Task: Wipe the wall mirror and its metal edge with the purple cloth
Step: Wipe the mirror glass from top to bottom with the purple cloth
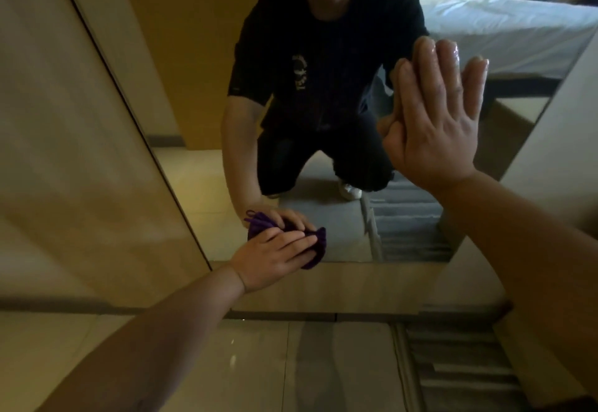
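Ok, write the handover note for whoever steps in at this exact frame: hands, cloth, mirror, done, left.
Left hand: presses the bunched purple cloth on the wall mirror near its bottom edge.
Right hand: open, flat on the glass at the right side, holding nothing.
Done: cannot tell which areas are already wiped.
Left: probably finish the lower glass, wipe where the right palm rests, then run along the metal edge.

mirror (323,168): smooth glossy glass, clear reflection | purple cloth (315,249): soft, matt, ropy fibres, bunched under the left hand's fingers (291,241) | edge (136,120) left of those fingers: thin dark strip, material unclear | floor (259,363): polished glossy tile
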`<state>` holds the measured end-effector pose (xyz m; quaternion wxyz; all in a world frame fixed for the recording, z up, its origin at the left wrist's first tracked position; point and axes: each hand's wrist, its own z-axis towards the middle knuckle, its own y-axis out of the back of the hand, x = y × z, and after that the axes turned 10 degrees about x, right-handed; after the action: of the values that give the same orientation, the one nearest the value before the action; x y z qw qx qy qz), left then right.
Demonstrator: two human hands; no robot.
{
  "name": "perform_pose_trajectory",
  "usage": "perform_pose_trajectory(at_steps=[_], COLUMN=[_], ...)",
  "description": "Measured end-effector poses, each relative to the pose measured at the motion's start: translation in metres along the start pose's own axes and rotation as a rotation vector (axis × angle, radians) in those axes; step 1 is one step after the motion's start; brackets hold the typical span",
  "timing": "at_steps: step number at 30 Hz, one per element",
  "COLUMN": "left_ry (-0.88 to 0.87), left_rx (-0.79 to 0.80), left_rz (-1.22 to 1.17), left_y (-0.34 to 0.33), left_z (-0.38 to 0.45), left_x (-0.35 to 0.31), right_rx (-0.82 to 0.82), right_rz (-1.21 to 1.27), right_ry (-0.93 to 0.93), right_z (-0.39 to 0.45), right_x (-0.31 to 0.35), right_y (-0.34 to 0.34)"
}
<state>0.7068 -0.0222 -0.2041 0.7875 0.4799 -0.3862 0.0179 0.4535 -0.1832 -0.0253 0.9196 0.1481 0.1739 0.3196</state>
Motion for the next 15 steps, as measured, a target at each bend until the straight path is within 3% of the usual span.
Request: perform_pose_trajectory(at_steps=[5, 8, 12, 15], left_ry=[0.055, 0.191, 0.296, 0.368], left_rx=[-0.108, -0.363, -0.690, -0.665], left_rz=[-0.104, -0.119, 0.038, 0.163], left_y=[0.055, 0.113, 0.194, 0.216], left_z=[0.039, 0.087, 0.160, 0.196], left_x=[0.028, 0.060, 0.120, 0.145], right_rx=[0.158, 0.270, 0.273, 0.282], right_rz=[0.021, 0.096, 0.145, 0.082], right_ry=[0.033, 0.062, -0.058, -0.094], right_z=[0.000, -0.005, -0.025, -0.036], right_x=[-0.006, -0.016, -0.044, -0.063], right_y=[0.020, 0.038, 0.057, 0.054])
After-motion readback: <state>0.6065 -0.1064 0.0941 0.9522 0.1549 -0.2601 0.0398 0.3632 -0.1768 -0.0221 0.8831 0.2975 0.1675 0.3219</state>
